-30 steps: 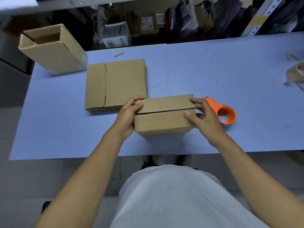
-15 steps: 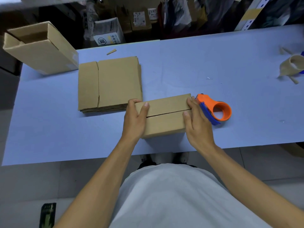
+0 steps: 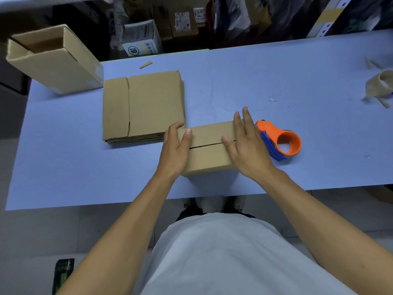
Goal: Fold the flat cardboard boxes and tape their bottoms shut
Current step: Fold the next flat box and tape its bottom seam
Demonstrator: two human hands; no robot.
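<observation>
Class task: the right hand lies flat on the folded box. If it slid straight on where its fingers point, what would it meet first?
Probably nothing: past the right hand, only bare table shows.

We wear a plain light grey T-shirt (image 3: pixel 214 256), loose over the belly, without print or markings. Both forearms are bare to the left hand (image 3: pixel 175 150) and right hand (image 3: pixel 247 149), without watch, rings or gloves.
</observation>
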